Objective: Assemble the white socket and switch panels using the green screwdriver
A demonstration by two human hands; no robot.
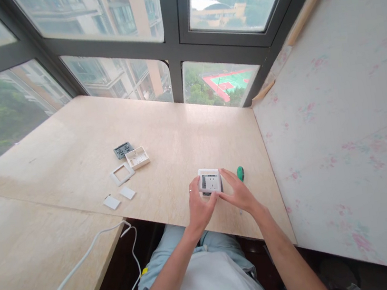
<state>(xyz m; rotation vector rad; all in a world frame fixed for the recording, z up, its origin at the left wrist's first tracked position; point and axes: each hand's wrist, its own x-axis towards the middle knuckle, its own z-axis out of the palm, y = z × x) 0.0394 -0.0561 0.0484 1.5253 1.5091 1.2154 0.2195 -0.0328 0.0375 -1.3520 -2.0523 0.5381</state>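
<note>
The wall socket [213,182] I hold is white; my screwdriver handle [240,173] is green. My bench [177,133] is mottled cream, the wallpaper [348,70] right white with pink flowers, the far window frame [173,47] dark grey.

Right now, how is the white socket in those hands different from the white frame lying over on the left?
The white socket is held by the left hand and right hand, but the white frame lies on the table. The socket has a panel with small dark slots inside its border, while the frame's middle is open. Both are white and roughly rectangular.
</note>
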